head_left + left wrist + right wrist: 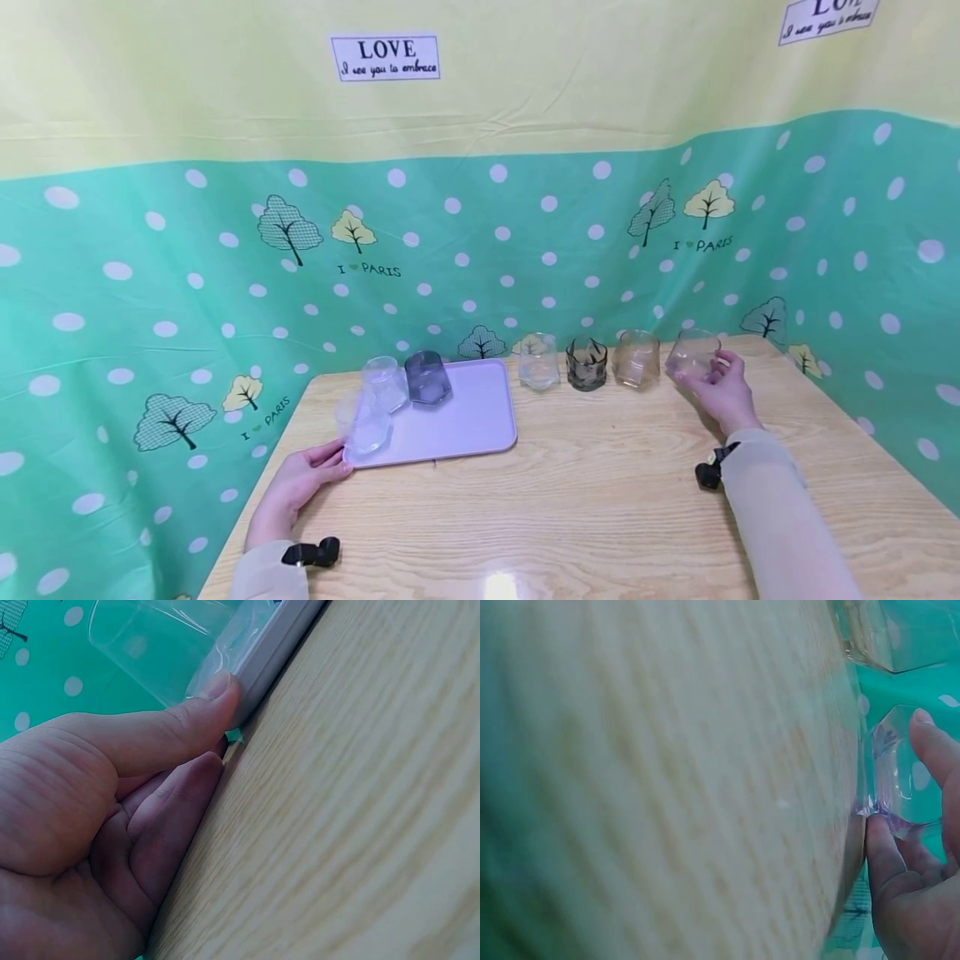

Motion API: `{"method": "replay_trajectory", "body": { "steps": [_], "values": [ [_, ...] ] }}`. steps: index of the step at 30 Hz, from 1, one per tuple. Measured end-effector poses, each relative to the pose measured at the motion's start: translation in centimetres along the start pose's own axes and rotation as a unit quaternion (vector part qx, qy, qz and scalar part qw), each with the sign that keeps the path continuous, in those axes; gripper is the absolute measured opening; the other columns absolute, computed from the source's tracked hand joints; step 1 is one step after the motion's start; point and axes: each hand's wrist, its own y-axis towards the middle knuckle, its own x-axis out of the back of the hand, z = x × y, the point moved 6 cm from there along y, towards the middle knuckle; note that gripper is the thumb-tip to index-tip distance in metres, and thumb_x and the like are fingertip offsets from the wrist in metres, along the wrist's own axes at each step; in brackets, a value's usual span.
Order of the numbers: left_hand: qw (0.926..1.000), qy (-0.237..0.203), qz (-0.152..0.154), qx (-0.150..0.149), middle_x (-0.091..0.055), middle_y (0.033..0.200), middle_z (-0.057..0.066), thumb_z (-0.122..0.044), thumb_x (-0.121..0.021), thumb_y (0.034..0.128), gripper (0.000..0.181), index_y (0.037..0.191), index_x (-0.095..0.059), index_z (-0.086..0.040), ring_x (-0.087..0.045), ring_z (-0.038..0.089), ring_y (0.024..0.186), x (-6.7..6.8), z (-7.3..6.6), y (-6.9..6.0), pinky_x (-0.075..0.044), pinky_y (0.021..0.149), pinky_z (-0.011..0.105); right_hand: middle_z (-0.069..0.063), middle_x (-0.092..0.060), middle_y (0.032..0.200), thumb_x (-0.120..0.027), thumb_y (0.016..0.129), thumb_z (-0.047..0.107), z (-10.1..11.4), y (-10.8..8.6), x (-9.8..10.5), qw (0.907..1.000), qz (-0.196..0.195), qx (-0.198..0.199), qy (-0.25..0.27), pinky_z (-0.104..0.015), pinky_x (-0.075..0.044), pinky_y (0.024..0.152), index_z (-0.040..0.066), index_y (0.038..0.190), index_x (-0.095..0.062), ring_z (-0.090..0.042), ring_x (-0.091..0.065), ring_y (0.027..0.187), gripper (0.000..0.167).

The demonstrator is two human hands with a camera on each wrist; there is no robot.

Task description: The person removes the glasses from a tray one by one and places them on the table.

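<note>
At the back right of the table my right hand [726, 398] holds a pale pink-tinted drinking glass [690, 350] between thumb and fingers; the right wrist view shows the thumb on one side of this glass [896, 776] and fingertips low on the other. My left hand [294, 485] grips the near left corner of a pale lilac tray [480, 417]. Its thumb lies on the tray's rim [277, 671], close to a clear glass [161, 645]. Three glasses stand on the tray's left part: a clear one [367, 432], another clear one [386, 383] and a dark grey one [428, 380].
Between tray and right hand, a clear glass [539, 363], a dark smoky glass [587, 365] and an amber glass [637, 360] stand in a row at the table's back edge. A green dotted cloth [450, 250] hangs behind the wooden table [570, 500].
</note>
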Motion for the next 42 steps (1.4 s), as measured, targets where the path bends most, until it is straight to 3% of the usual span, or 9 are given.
{"method": "replay_trajectory", "body": {
  "steps": [12, 20, 25, 29, 35, 42],
  "values": [
    [0.9999, 0.012, -0.004, -0.01, -0.058, 0.147, 0.017, -0.018, -0.088, 0.0908, 0.076, 0.154, -0.05, 0.002, -0.031, 0.043, 0.155, 0.1, -0.3, 0.0, -0.017, 0.127, 0.064, -0.039, -0.021, 0.168, -0.076, 0.101, 0.038, 0.4, -0.6, -0.1, 0.9999, -0.003, -0.013, 0.004, -0.064, -0.027, 0.126, 0.008, 0.169, 0.006, -0.056, -0.03, 0.152, 0.111],
    [0.9998, 0.014, -0.009, -0.006, -0.059, 0.147, 0.016, -0.02, -0.089, 0.0894, 0.077, 0.154, -0.052, 0.001, -0.029, 0.044, 0.156, 0.0, 0.1, 0.0, -0.016, 0.127, 0.064, -0.036, -0.014, 0.171, -0.075, 0.101, 0.036, 0.6, -0.7, -0.2, 0.9988, 0.003, -0.025, 0.042, -0.061, -0.025, 0.127, 0.008, 0.169, 0.01, -0.053, -0.025, 0.156, 0.112],
    [0.9999, 0.008, -0.006, -0.008, -0.056, 0.151, 0.016, -0.021, -0.09, 0.0888, 0.078, 0.154, -0.052, 0.001, -0.03, 0.043, 0.156, 0.0, 0.1, 0.0, -0.017, 0.128, 0.063, -0.031, -0.005, 0.175, -0.077, 0.101, 0.038, 0.6, -1.2, -0.4, 0.9944, 0.0, -0.056, 0.089, -0.058, -0.021, 0.129, 0.014, 0.169, 0.016, -0.048, -0.016, 0.16, 0.118],
    [0.9999, 0.012, -0.005, -0.01, -0.055, 0.153, 0.017, -0.021, -0.09, 0.0884, 0.078, 0.153, -0.053, 0.0, -0.029, 0.044, 0.156, 0.0, 0.0, 0.0, -0.017, 0.128, 0.063, -0.027, -0.001, 0.176, -0.077, 0.1, 0.04, 0.6, -2.0, -0.2, 0.988, -0.022, -0.087, 0.126, -0.055, -0.019, 0.131, 0.018, 0.17, 0.016, -0.046, -0.014, 0.161, 0.119],
    [0.9999, 0.006, -0.004, -0.012, -0.057, 0.151, 0.016, -0.02, -0.09, 0.0882, 0.078, 0.153, -0.053, 0.001, -0.031, 0.042, 0.156, -0.1, 0.0, 0.0, -0.017, 0.128, 0.061, -0.018, -0.003, 0.178, -0.074, 0.101, 0.041, 0.6, -3.0, 0.0, 0.9723, -0.073, -0.115, 0.19, -0.048, -0.022, 0.131, 0.024, 0.173, 0.003, -0.038, -0.016, 0.16, 0.107],
    [0.9999, 0.002, -0.005, -0.01, -0.057, 0.15, 0.017, -0.019, -0.09, 0.0885, 0.077, 0.153, -0.053, 0.002, -0.031, 0.042, 0.156, -0.1, -0.1, -0.1, -0.017, 0.128, 0.062, -0.002, -0.018, 0.175, -0.076, 0.101, 0.033, 1.8, -4.9, -1.2, 0.9462, -0.15, -0.094, 0.271, -0.033, -0.03, 0.127, 0.029, 0.17, -0.02, -0.022, -0.021, 0.157, 0.089]
  ]
}}
